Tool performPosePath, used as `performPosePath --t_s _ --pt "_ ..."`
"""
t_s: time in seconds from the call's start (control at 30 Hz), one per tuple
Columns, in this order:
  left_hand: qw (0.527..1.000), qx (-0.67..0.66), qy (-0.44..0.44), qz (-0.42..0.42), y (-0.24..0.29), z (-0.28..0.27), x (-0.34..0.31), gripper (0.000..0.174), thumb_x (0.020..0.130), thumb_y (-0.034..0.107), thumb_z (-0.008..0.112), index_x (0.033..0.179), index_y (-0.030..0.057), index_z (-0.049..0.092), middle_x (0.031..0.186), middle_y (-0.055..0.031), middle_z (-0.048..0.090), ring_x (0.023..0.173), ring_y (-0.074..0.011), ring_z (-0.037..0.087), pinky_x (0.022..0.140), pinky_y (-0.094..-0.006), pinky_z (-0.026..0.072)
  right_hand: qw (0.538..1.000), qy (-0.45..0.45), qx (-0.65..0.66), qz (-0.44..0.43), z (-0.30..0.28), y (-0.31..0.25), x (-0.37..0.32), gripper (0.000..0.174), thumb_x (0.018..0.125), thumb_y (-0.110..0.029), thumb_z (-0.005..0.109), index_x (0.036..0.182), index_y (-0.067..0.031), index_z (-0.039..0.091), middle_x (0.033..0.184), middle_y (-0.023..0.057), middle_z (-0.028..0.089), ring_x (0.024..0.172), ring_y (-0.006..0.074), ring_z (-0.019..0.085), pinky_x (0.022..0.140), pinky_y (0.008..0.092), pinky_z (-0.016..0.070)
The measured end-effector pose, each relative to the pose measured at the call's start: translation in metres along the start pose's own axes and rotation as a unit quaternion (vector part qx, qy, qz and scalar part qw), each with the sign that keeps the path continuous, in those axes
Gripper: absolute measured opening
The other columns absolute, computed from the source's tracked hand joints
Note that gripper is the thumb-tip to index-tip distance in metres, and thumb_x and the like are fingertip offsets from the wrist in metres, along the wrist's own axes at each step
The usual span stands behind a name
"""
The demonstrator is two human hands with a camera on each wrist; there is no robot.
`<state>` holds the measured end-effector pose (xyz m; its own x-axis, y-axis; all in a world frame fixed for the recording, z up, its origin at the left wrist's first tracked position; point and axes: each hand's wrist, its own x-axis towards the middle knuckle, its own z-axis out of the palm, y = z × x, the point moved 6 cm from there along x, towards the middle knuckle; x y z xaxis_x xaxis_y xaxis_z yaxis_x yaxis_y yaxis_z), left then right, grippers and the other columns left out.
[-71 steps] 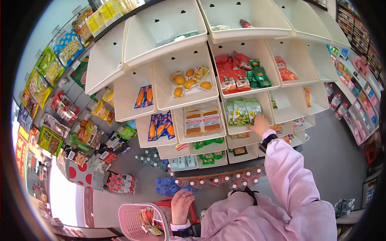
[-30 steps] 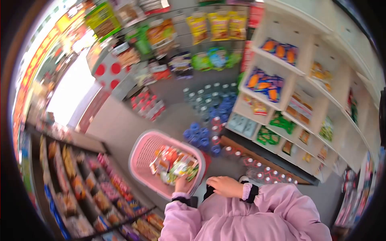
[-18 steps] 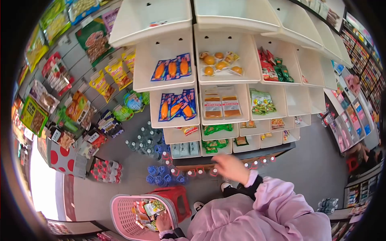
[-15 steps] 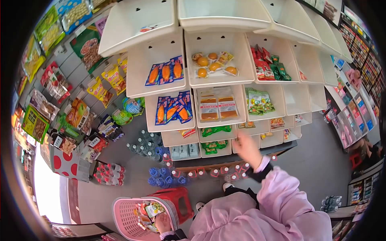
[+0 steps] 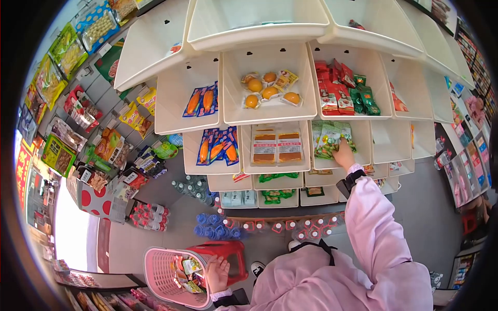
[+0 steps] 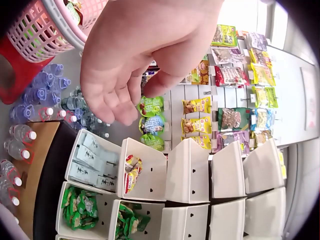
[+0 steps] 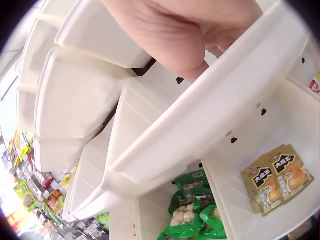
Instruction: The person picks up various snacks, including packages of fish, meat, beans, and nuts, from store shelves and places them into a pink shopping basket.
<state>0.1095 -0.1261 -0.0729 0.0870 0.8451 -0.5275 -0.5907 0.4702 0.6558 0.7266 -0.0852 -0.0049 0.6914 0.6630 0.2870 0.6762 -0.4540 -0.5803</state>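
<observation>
My right hand [image 5: 342,154] reaches into a white bin [image 5: 366,155] in the head view, its fingers on the green snack packets [image 5: 331,136]. In the right wrist view a bin wall hides the fingertips, so I cannot tell whether they pinch a packet. My left hand [image 5: 217,273] is at the right rim of the pink basket [image 5: 150,272], palm turned up and fingers loosely bent. Nothing is in it, as the left wrist view also shows. Several colourful snack packets [image 5: 188,273] lie in the basket.
Tiers of white bins hold bagged orange-yellow snacks [image 5: 270,93], red packets [image 5: 337,96] and brown slabs in clear packs [image 5: 276,147]. Bottles [image 5: 277,226] stand along the rack's foot. A red stool [image 5: 239,259] is by the basket. Snack bags hang on the left wall.
My right hand has gone up and forward from in front of the lower bins to the green packets. My left hand has come out of the basket to its rim. The head view has shifted.
</observation>
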Motion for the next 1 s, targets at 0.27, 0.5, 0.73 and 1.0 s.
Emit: performPosePath --t_s 0.27,0.5,0.73,1.0 --pt "1.0 -0.01 0.005 -0.004 -0.012 0.018 -0.009 0.022 0.081 0.007 0.046 0.102 0.0007 0.05 0.087 -0.0141 0.059 0.074 -0.0242 0.058 0.067 -0.0349 0.0495 0.893 -0.101 0.375 0.228 -0.01 0.004 -0.009 0.044 0.072 -0.004 0.057 0.113 0.0057 0.043 0.096 0.011 0.055 0.08 0.0181 0.055 0.068 0.0278 0.0454" --pt "1.0 0.013 -0.016 0.006 0.003 0.047 -0.006 0.025 0.082 0.007 0.046 0.105 -0.0013 0.049 0.091 -0.015 0.058 0.079 -0.0241 0.058 0.072 -0.0336 0.0486 0.856 -0.131 0.484 0.123 -0.083 -0.045 -0.083 0.035 0.076 0.002 0.049 0.111 0.0004 0.049 0.094 0.0019 0.055 0.074 0.0061 0.051 0.058 0.0179 0.0386" --pt "0.988 0.028 -0.144 -0.05 0.007 0.073 -0.006 0.031 0.085 0.014 0.047 0.111 -0.0026 0.045 0.096 -0.0153 0.057 0.087 -0.024 0.057 0.079 -0.0357 0.046 0.786 -0.423 0.444 0.074 -0.029 -0.173 -0.19 0.034 0.075 0.004 0.049 0.109 0.003 0.048 0.099 0.0054 0.055 0.079 0.0096 0.054 0.072 0.0218 0.0435" --pt "0.979 -0.162 -0.1 -0.071 0.039 -0.008 -0.044 0.031 0.09 0.024 0.04 0.111 0.0019 0.045 0.106 -0.0117 0.055 0.097 -0.0212 0.054 0.084 -0.0367 0.0436 0.668 -0.641 0.373 -0.055 0.119 -0.332 -0.358 0.032 0.076 0.002 0.05 0.109 0.0031 0.049 0.096 0.0087 0.056 0.087 0.0136 0.055 0.076 0.0257 0.0457"
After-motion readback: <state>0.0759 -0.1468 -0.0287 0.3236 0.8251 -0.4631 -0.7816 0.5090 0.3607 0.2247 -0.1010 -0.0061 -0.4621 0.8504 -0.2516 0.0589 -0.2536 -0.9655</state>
